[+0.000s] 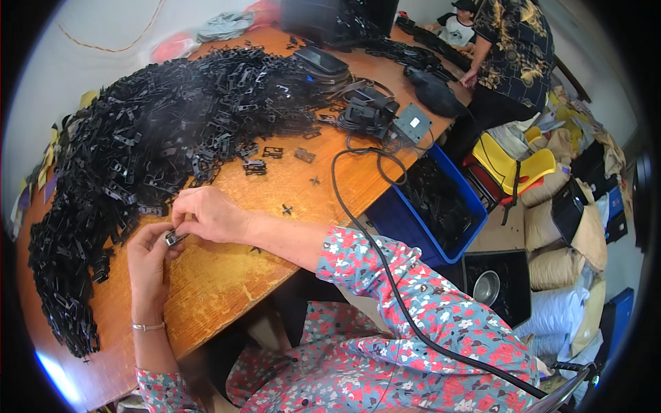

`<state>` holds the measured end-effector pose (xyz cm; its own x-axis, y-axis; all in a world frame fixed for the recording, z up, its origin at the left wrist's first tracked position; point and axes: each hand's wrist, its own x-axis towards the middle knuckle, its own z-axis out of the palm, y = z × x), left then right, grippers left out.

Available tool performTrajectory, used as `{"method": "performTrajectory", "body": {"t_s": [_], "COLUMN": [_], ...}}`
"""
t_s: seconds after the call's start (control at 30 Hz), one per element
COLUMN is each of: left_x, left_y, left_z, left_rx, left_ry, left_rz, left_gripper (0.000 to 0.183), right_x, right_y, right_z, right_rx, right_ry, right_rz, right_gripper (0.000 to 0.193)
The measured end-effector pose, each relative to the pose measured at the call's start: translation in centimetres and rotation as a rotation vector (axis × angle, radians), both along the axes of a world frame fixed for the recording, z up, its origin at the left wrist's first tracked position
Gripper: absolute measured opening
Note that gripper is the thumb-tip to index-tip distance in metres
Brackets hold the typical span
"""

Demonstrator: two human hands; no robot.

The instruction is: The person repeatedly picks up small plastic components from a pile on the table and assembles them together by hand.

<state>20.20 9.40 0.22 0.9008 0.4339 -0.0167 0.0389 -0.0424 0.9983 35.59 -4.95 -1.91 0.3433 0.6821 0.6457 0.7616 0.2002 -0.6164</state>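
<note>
A: What's closest in?
B: The flowered sleeves (pixel 434 303), with a black cable (pixel 482 367) crossing the right one.
A: And the hands?
B: Together above the table (pixel 227 296). The left hand (pixel 146 258), a bracelet (pixel 148 326) at its wrist, pinches a small dark piece (pixel 171 238) between thumb and fingers.
A: The other?
B: The right hand (pixel 213 215) has its fingertips pressed together at the top of that piece. I can't tell whether they grip it too.
A: Beyond them?
B: A few loose black clips (pixel 254 167) on the wood, then a long curved heap of black parts (pixel 151 131).
A: Further off?
B: A blue bin (pixel 401 224) of dark parts beside the table, a yellow chair (pixel 537 167), and a co-worker (pixel 513 55) in a patterned shirt, standing at the table's far end.
</note>
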Motion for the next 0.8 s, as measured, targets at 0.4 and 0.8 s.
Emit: {"method": "performTrajectory", "body": {"t_s": [0.4, 0.8], "left_x": [-0.6, -0.4], "left_y": [-0.2, -0.5], "left_z": [1.2, 0.4], "left_rx": [-0.219, -0.181], "left_ry": [0.002, 0.002], "left_rz": [-0.101, -0.108], "left_gripper": [0.032, 0.042], "right_x": [-0.1, 0.2], "right_y": [-0.9, -1.1], "right_z": [1.3, 1.5], "right_rx": [-0.143, -0.25], "right_ry": [0.263, 0.547], "right_rz": [0.114, 0.199], "right_gripper": [0.009, 0.007]}}
